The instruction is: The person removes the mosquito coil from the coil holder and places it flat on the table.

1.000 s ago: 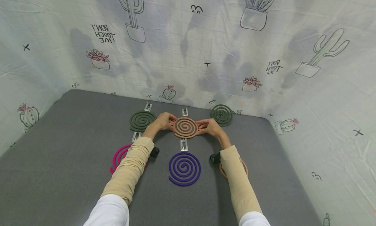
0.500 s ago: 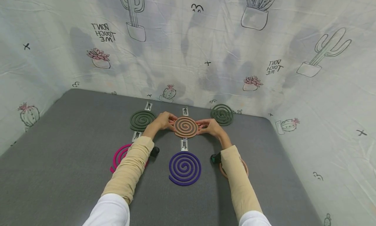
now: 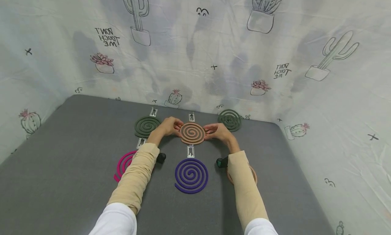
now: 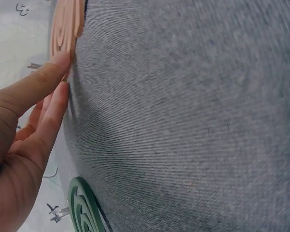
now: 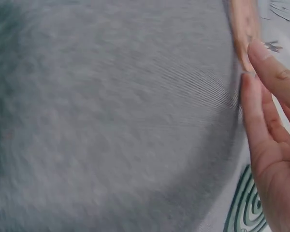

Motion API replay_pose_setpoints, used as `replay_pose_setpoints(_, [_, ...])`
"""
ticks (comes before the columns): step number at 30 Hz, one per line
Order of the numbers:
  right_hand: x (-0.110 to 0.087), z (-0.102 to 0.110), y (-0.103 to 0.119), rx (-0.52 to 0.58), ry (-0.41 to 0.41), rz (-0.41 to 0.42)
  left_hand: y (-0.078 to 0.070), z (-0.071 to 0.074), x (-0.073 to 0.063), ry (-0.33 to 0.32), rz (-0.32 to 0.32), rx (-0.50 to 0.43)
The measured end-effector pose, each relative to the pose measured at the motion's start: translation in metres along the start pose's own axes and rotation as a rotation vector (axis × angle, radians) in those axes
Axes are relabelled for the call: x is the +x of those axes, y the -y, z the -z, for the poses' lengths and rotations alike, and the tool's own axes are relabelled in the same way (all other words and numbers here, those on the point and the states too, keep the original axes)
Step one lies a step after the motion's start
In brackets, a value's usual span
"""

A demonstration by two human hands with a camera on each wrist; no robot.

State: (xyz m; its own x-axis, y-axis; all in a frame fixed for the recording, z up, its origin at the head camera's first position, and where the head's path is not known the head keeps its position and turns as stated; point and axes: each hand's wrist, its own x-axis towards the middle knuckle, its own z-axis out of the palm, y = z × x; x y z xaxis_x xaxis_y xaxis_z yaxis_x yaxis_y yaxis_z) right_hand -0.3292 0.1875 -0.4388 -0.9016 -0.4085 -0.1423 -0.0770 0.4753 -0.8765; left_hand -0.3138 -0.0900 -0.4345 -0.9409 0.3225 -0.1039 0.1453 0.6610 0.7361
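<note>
A tan mosquito coil (image 3: pixel 192 142) lies flat in the far middle of the grey surface, between both hands. My left hand (image 3: pixel 169 126) pinches its left edge; in the left wrist view the thumb (image 4: pixel 62 59) lies on the rim with the fingers at the edge below. At the opposite edge my right hand (image 3: pixel 218 131) pinches the coil in the same way, its thumb (image 5: pixel 260 50) on the rim. A small metal coil stand (image 3: pixel 191 117) sits just behind the coil, and another metal stand (image 3: pixel 190 151) in front of it.
A green coil (image 3: pixel 147 126) lies left, another green coil (image 3: pixel 229 120) back right. A purple coil (image 3: pixel 191 176) lies in front. The arms partly cover a pink coil (image 3: pixel 123 163) and a second tan coil (image 3: pixel 254 175). More metal stands (image 3: pixel 141 142) lie at left. A printed cloth (image 3: pixel 195 41) hangs behind.
The head view has tilted slightly. Both hands keep their hold on the tan coil, which stays in the same place among the others.
</note>
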Motion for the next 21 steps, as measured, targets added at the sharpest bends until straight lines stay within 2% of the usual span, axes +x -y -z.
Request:
replay_pose_setpoints(5, [-0.010, 0.013, 0.000, 0.069, -0.009, 0.033, 0.003, 0.001, -0.002, -0.080, -0.073, -0.050])
replay_pose_setpoints(11, [-0.036, 0.036, -0.004, 0.188, -0.079, 0.155, 0.004, 0.003, -0.010, -0.155, -0.202, -0.114])
replay_pose_setpoints(16, [-0.067, 0.062, -0.004, 0.280, -0.169, 0.228, 0.000, 0.008, -0.020, -0.220, -0.230, -0.154])
replay_pose_setpoints(21, [-0.093, 0.080, -0.008, 0.308, -0.231, 0.241, -0.017, 0.007, -0.021, -0.242, -0.262, -0.177])
